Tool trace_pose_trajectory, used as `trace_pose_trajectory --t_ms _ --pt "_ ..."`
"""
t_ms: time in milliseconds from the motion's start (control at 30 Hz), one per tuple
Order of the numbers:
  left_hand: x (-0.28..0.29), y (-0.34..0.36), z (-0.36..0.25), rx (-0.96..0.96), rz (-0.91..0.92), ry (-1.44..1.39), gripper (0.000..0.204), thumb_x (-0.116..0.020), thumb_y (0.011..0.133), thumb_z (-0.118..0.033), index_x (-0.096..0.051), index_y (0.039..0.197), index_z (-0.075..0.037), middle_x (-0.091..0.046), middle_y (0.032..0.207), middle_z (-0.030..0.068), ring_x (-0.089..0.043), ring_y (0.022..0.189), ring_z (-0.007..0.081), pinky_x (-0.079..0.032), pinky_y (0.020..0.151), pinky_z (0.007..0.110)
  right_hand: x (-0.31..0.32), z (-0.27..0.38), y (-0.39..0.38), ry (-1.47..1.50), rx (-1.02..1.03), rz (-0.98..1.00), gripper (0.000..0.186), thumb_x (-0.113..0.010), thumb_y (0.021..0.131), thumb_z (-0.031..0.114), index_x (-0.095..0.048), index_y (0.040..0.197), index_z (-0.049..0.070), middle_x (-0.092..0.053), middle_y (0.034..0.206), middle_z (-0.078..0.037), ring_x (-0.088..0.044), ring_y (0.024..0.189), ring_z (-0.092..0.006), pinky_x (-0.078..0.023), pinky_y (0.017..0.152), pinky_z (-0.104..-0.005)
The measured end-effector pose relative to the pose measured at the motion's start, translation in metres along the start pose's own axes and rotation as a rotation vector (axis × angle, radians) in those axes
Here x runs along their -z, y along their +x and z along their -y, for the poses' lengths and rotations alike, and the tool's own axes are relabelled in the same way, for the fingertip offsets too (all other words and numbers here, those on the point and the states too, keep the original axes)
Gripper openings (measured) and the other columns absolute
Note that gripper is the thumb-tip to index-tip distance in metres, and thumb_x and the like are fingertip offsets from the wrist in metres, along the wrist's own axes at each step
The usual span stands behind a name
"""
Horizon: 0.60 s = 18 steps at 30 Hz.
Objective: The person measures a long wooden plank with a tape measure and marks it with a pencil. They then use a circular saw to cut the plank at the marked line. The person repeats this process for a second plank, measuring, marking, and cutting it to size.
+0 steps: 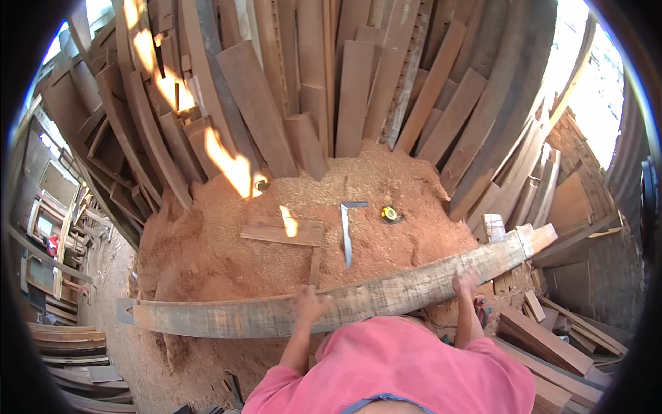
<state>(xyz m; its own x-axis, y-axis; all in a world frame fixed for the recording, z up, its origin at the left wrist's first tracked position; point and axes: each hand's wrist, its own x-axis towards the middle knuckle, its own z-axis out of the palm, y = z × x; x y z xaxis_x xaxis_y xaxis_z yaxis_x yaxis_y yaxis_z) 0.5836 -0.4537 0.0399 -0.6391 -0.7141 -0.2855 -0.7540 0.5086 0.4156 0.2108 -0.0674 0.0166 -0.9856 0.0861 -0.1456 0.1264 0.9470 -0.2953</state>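
A long, weathered grey plank (241,317) stretches across in front of me, slightly bowed in this view and rising toward the right. My right hand (466,283) is closed over its right part, fingers at the upper edge. Farther left, my left hand (310,305) rests at the plank's upper edge; its fingers are blurred, so their grip is unclear. Just beyond that hand lies a narrow wood strip (315,265), next to a short brown board (283,231). A metal try square (347,234) and a yellow tape measure (390,214) lie on the sawdust.
A sawdust mound (207,262) spreads beyond the plank. Many upright boards (355,96) lean behind it. Timber offcuts (545,338) are piled at the lower right, and stacked boards (76,359) lie at the lower left. A dirt path (114,269) runs along the left.
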Motion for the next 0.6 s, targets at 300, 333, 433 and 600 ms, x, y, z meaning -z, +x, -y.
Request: trace_pose_trajectory --t_ms 300,333,433,600 --pt "-0.022 0.064 -0.012 -0.202 0.438 0.135 0.080 -0.082 0.069 -0.065 -0.070 0.121 -0.004 -0.072 0.121 0.0217 -0.067 0.117 0.0387 -0.052 0.097 0.050 -0.091 -0.123 -0.068 0.762 -0.476 0.376 0.082 -0.067 0.095 0.056 -0.042 0.149 0.000 -0.062 0.134 -0.023 -0.061 0.121 -0.0392 -0.050 0.102 -0.0503" --pt "-0.024 0.061 -0.003 -0.170 0.444 0.132 0.081 -0.084 0.067 -0.065 -0.070 0.120 -0.005 -0.073 0.119 0.0204 -0.069 0.114 0.0380 -0.053 0.095 0.050 -0.088 -0.101 -0.076 0.821 -0.463 0.425 0.082 -0.066 0.095 0.056 -0.041 0.150 0.001 -0.061 0.135 -0.022 -0.060 0.122 -0.0391 -0.049 0.103 -0.0504" --pt "-0.017 0.050 -0.012 -0.199 0.356 0.072 0.085 -0.085 0.065 -0.066 -0.069 0.118 -0.003 -0.073 0.116 0.0214 -0.069 0.112 0.0383 -0.053 0.094 0.049 -0.078 -0.067 -0.069 0.949 -0.418 0.508 0.082 -0.064 0.096 0.057 -0.039 0.151 0.001 -0.058 0.138 -0.022 -0.058 0.125 -0.0388 -0.047 0.105 -0.0505" --pt "-0.010 0.039 -0.030 -0.109 0.339 0.026 0.089 -0.081 0.071 -0.066 -0.061 0.133 -0.004 -0.064 0.134 0.0241 -0.057 0.130 0.0399 -0.042 0.110 0.050 -0.071 -0.031 -0.046 1.064 -0.338 0.631 0.083 -0.060 0.097 0.058 -0.036 0.153 0.002 -0.053 0.143 -0.021 -0.053 0.129 -0.0383 -0.043 0.108 -0.0507"
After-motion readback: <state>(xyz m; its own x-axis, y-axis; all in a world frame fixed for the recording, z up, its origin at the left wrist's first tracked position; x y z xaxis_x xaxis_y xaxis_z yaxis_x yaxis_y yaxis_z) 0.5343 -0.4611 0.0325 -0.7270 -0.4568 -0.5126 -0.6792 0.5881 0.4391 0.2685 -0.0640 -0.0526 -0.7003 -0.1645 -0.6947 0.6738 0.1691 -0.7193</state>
